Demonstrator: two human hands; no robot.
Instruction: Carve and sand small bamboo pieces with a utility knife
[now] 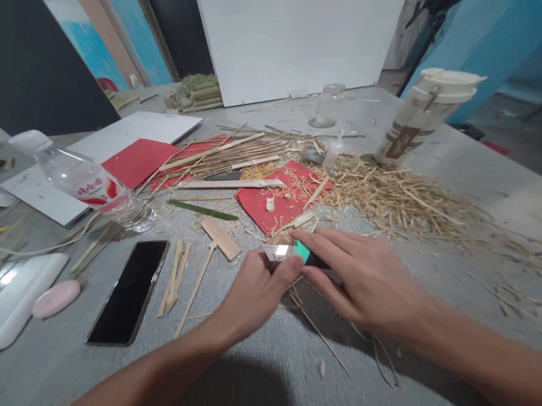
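My right hand (363,277) is wrapped round a black and green tool (301,251), just right of the middle of the view. A shiny, flat part shows at the tool's left end. Close against it, my left hand (260,283) has its thumb and fingers pinched together; what lies between them is mostly hidden. Thin straw strands stick out below both hands. Beyond them a red paper square (271,197) carries pale shavings. Left of my left hand lie a flat wooden piece (221,238) and a thin stick (195,290).
A black phone (128,292), a plastic bottle (87,181) and a pink oval object (57,298) are at the left. Straw (392,193) spreads at the right, beside a tall cup (420,117). A glass jar (330,105) stands farther back.
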